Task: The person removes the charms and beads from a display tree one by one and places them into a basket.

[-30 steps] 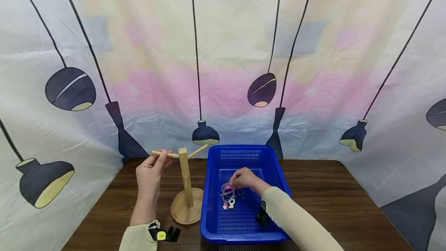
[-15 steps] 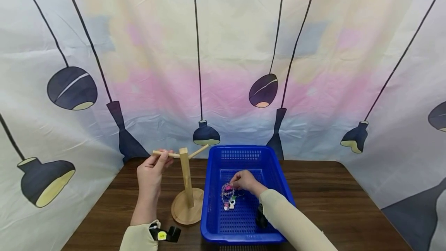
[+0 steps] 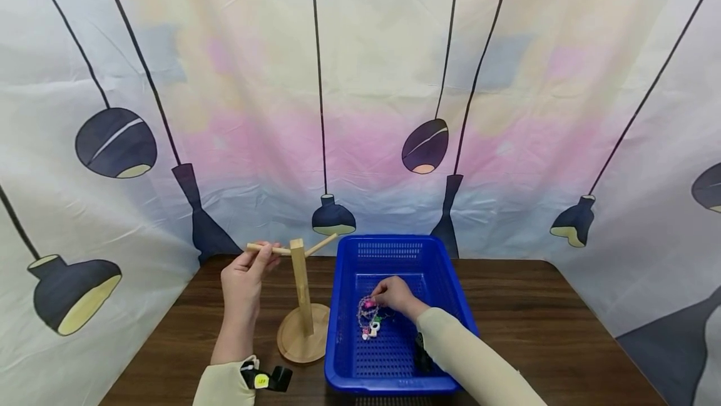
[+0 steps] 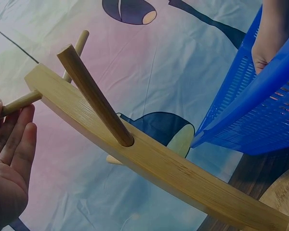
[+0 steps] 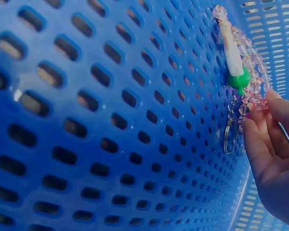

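In the head view, a wooden stand (image 3: 301, 293) with an upright post, thin pegs and a round base (image 3: 295, 343) stands left of the basket. My left hand (image 3: 242, 281) holds one upper peg (image 4: 21, 103) between thumb and fingers. Inside the blue plastic basket (image 3: 328, 331), my right hand (image 3: 397, 295) pinches a beaded keychain (image 5: 250, 62) at its clear pink beads. Green and white charms hang on the keychain, and a metal split ring (image 5: 228, 137) shows beside the fingers in the right wrist view. It lies close to the basket's perforated floor.
The dark wood table (image 3: 524, 318) extends right of the basket. Behind it hangs a cloth backdrop (image 3: 372, 112) printed with lamps. A black camera (image 3: 278, 379) on the left wrist sits near the stand's base. The basket's raised walls surround the right hand.
My right hand has shifted very slightly within the basket, and the keychain's ring, visible earlier in the head view, is now hard to make out. The left hand stays on the peg.
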`<move>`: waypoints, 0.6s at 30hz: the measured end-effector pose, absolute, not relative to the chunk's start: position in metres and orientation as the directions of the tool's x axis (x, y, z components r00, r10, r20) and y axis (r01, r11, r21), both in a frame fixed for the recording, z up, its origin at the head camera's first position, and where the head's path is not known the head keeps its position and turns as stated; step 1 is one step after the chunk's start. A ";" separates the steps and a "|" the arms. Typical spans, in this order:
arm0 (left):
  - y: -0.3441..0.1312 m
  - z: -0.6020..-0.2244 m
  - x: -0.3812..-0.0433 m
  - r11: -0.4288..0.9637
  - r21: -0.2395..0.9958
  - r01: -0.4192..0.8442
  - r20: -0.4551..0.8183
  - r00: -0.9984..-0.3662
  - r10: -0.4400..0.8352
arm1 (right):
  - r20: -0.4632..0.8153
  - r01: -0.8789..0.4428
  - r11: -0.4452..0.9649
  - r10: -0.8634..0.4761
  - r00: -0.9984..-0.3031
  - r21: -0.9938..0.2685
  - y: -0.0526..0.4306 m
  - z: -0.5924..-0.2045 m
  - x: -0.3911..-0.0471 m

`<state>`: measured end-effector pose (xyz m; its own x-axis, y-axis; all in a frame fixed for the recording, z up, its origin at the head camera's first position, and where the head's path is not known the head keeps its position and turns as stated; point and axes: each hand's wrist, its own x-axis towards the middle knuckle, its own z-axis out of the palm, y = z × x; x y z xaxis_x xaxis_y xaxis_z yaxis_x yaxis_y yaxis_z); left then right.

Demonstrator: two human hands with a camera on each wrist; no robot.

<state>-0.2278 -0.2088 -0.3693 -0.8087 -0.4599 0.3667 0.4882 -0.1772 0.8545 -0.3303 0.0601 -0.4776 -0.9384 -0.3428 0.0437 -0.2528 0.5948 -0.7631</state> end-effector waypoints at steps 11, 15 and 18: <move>-0.209 -0.369 -0.228 -0.183 0.849 0.496 0.373 -0.807 -0.458 | 0.060 -0.271 0.615 -0.341 -0.938 -0.740 0.059 -0.479 -0.327; -0.209 -0.369 -0.228 -0.178 0.852 0.492 0.370 -0.808 -0.458 | 0.053 -0.269 0.621 -0.344 -0.938 -0.736 0.059 -0.478 -0.328; -0.209 -0.368 -0.227 -0.172 0.856 0.487 0.368 -0.809 -0.459 | 0.046 -0.272 0.626 -0.352 -0.935 -0.730 0.059 -0.477 -0.329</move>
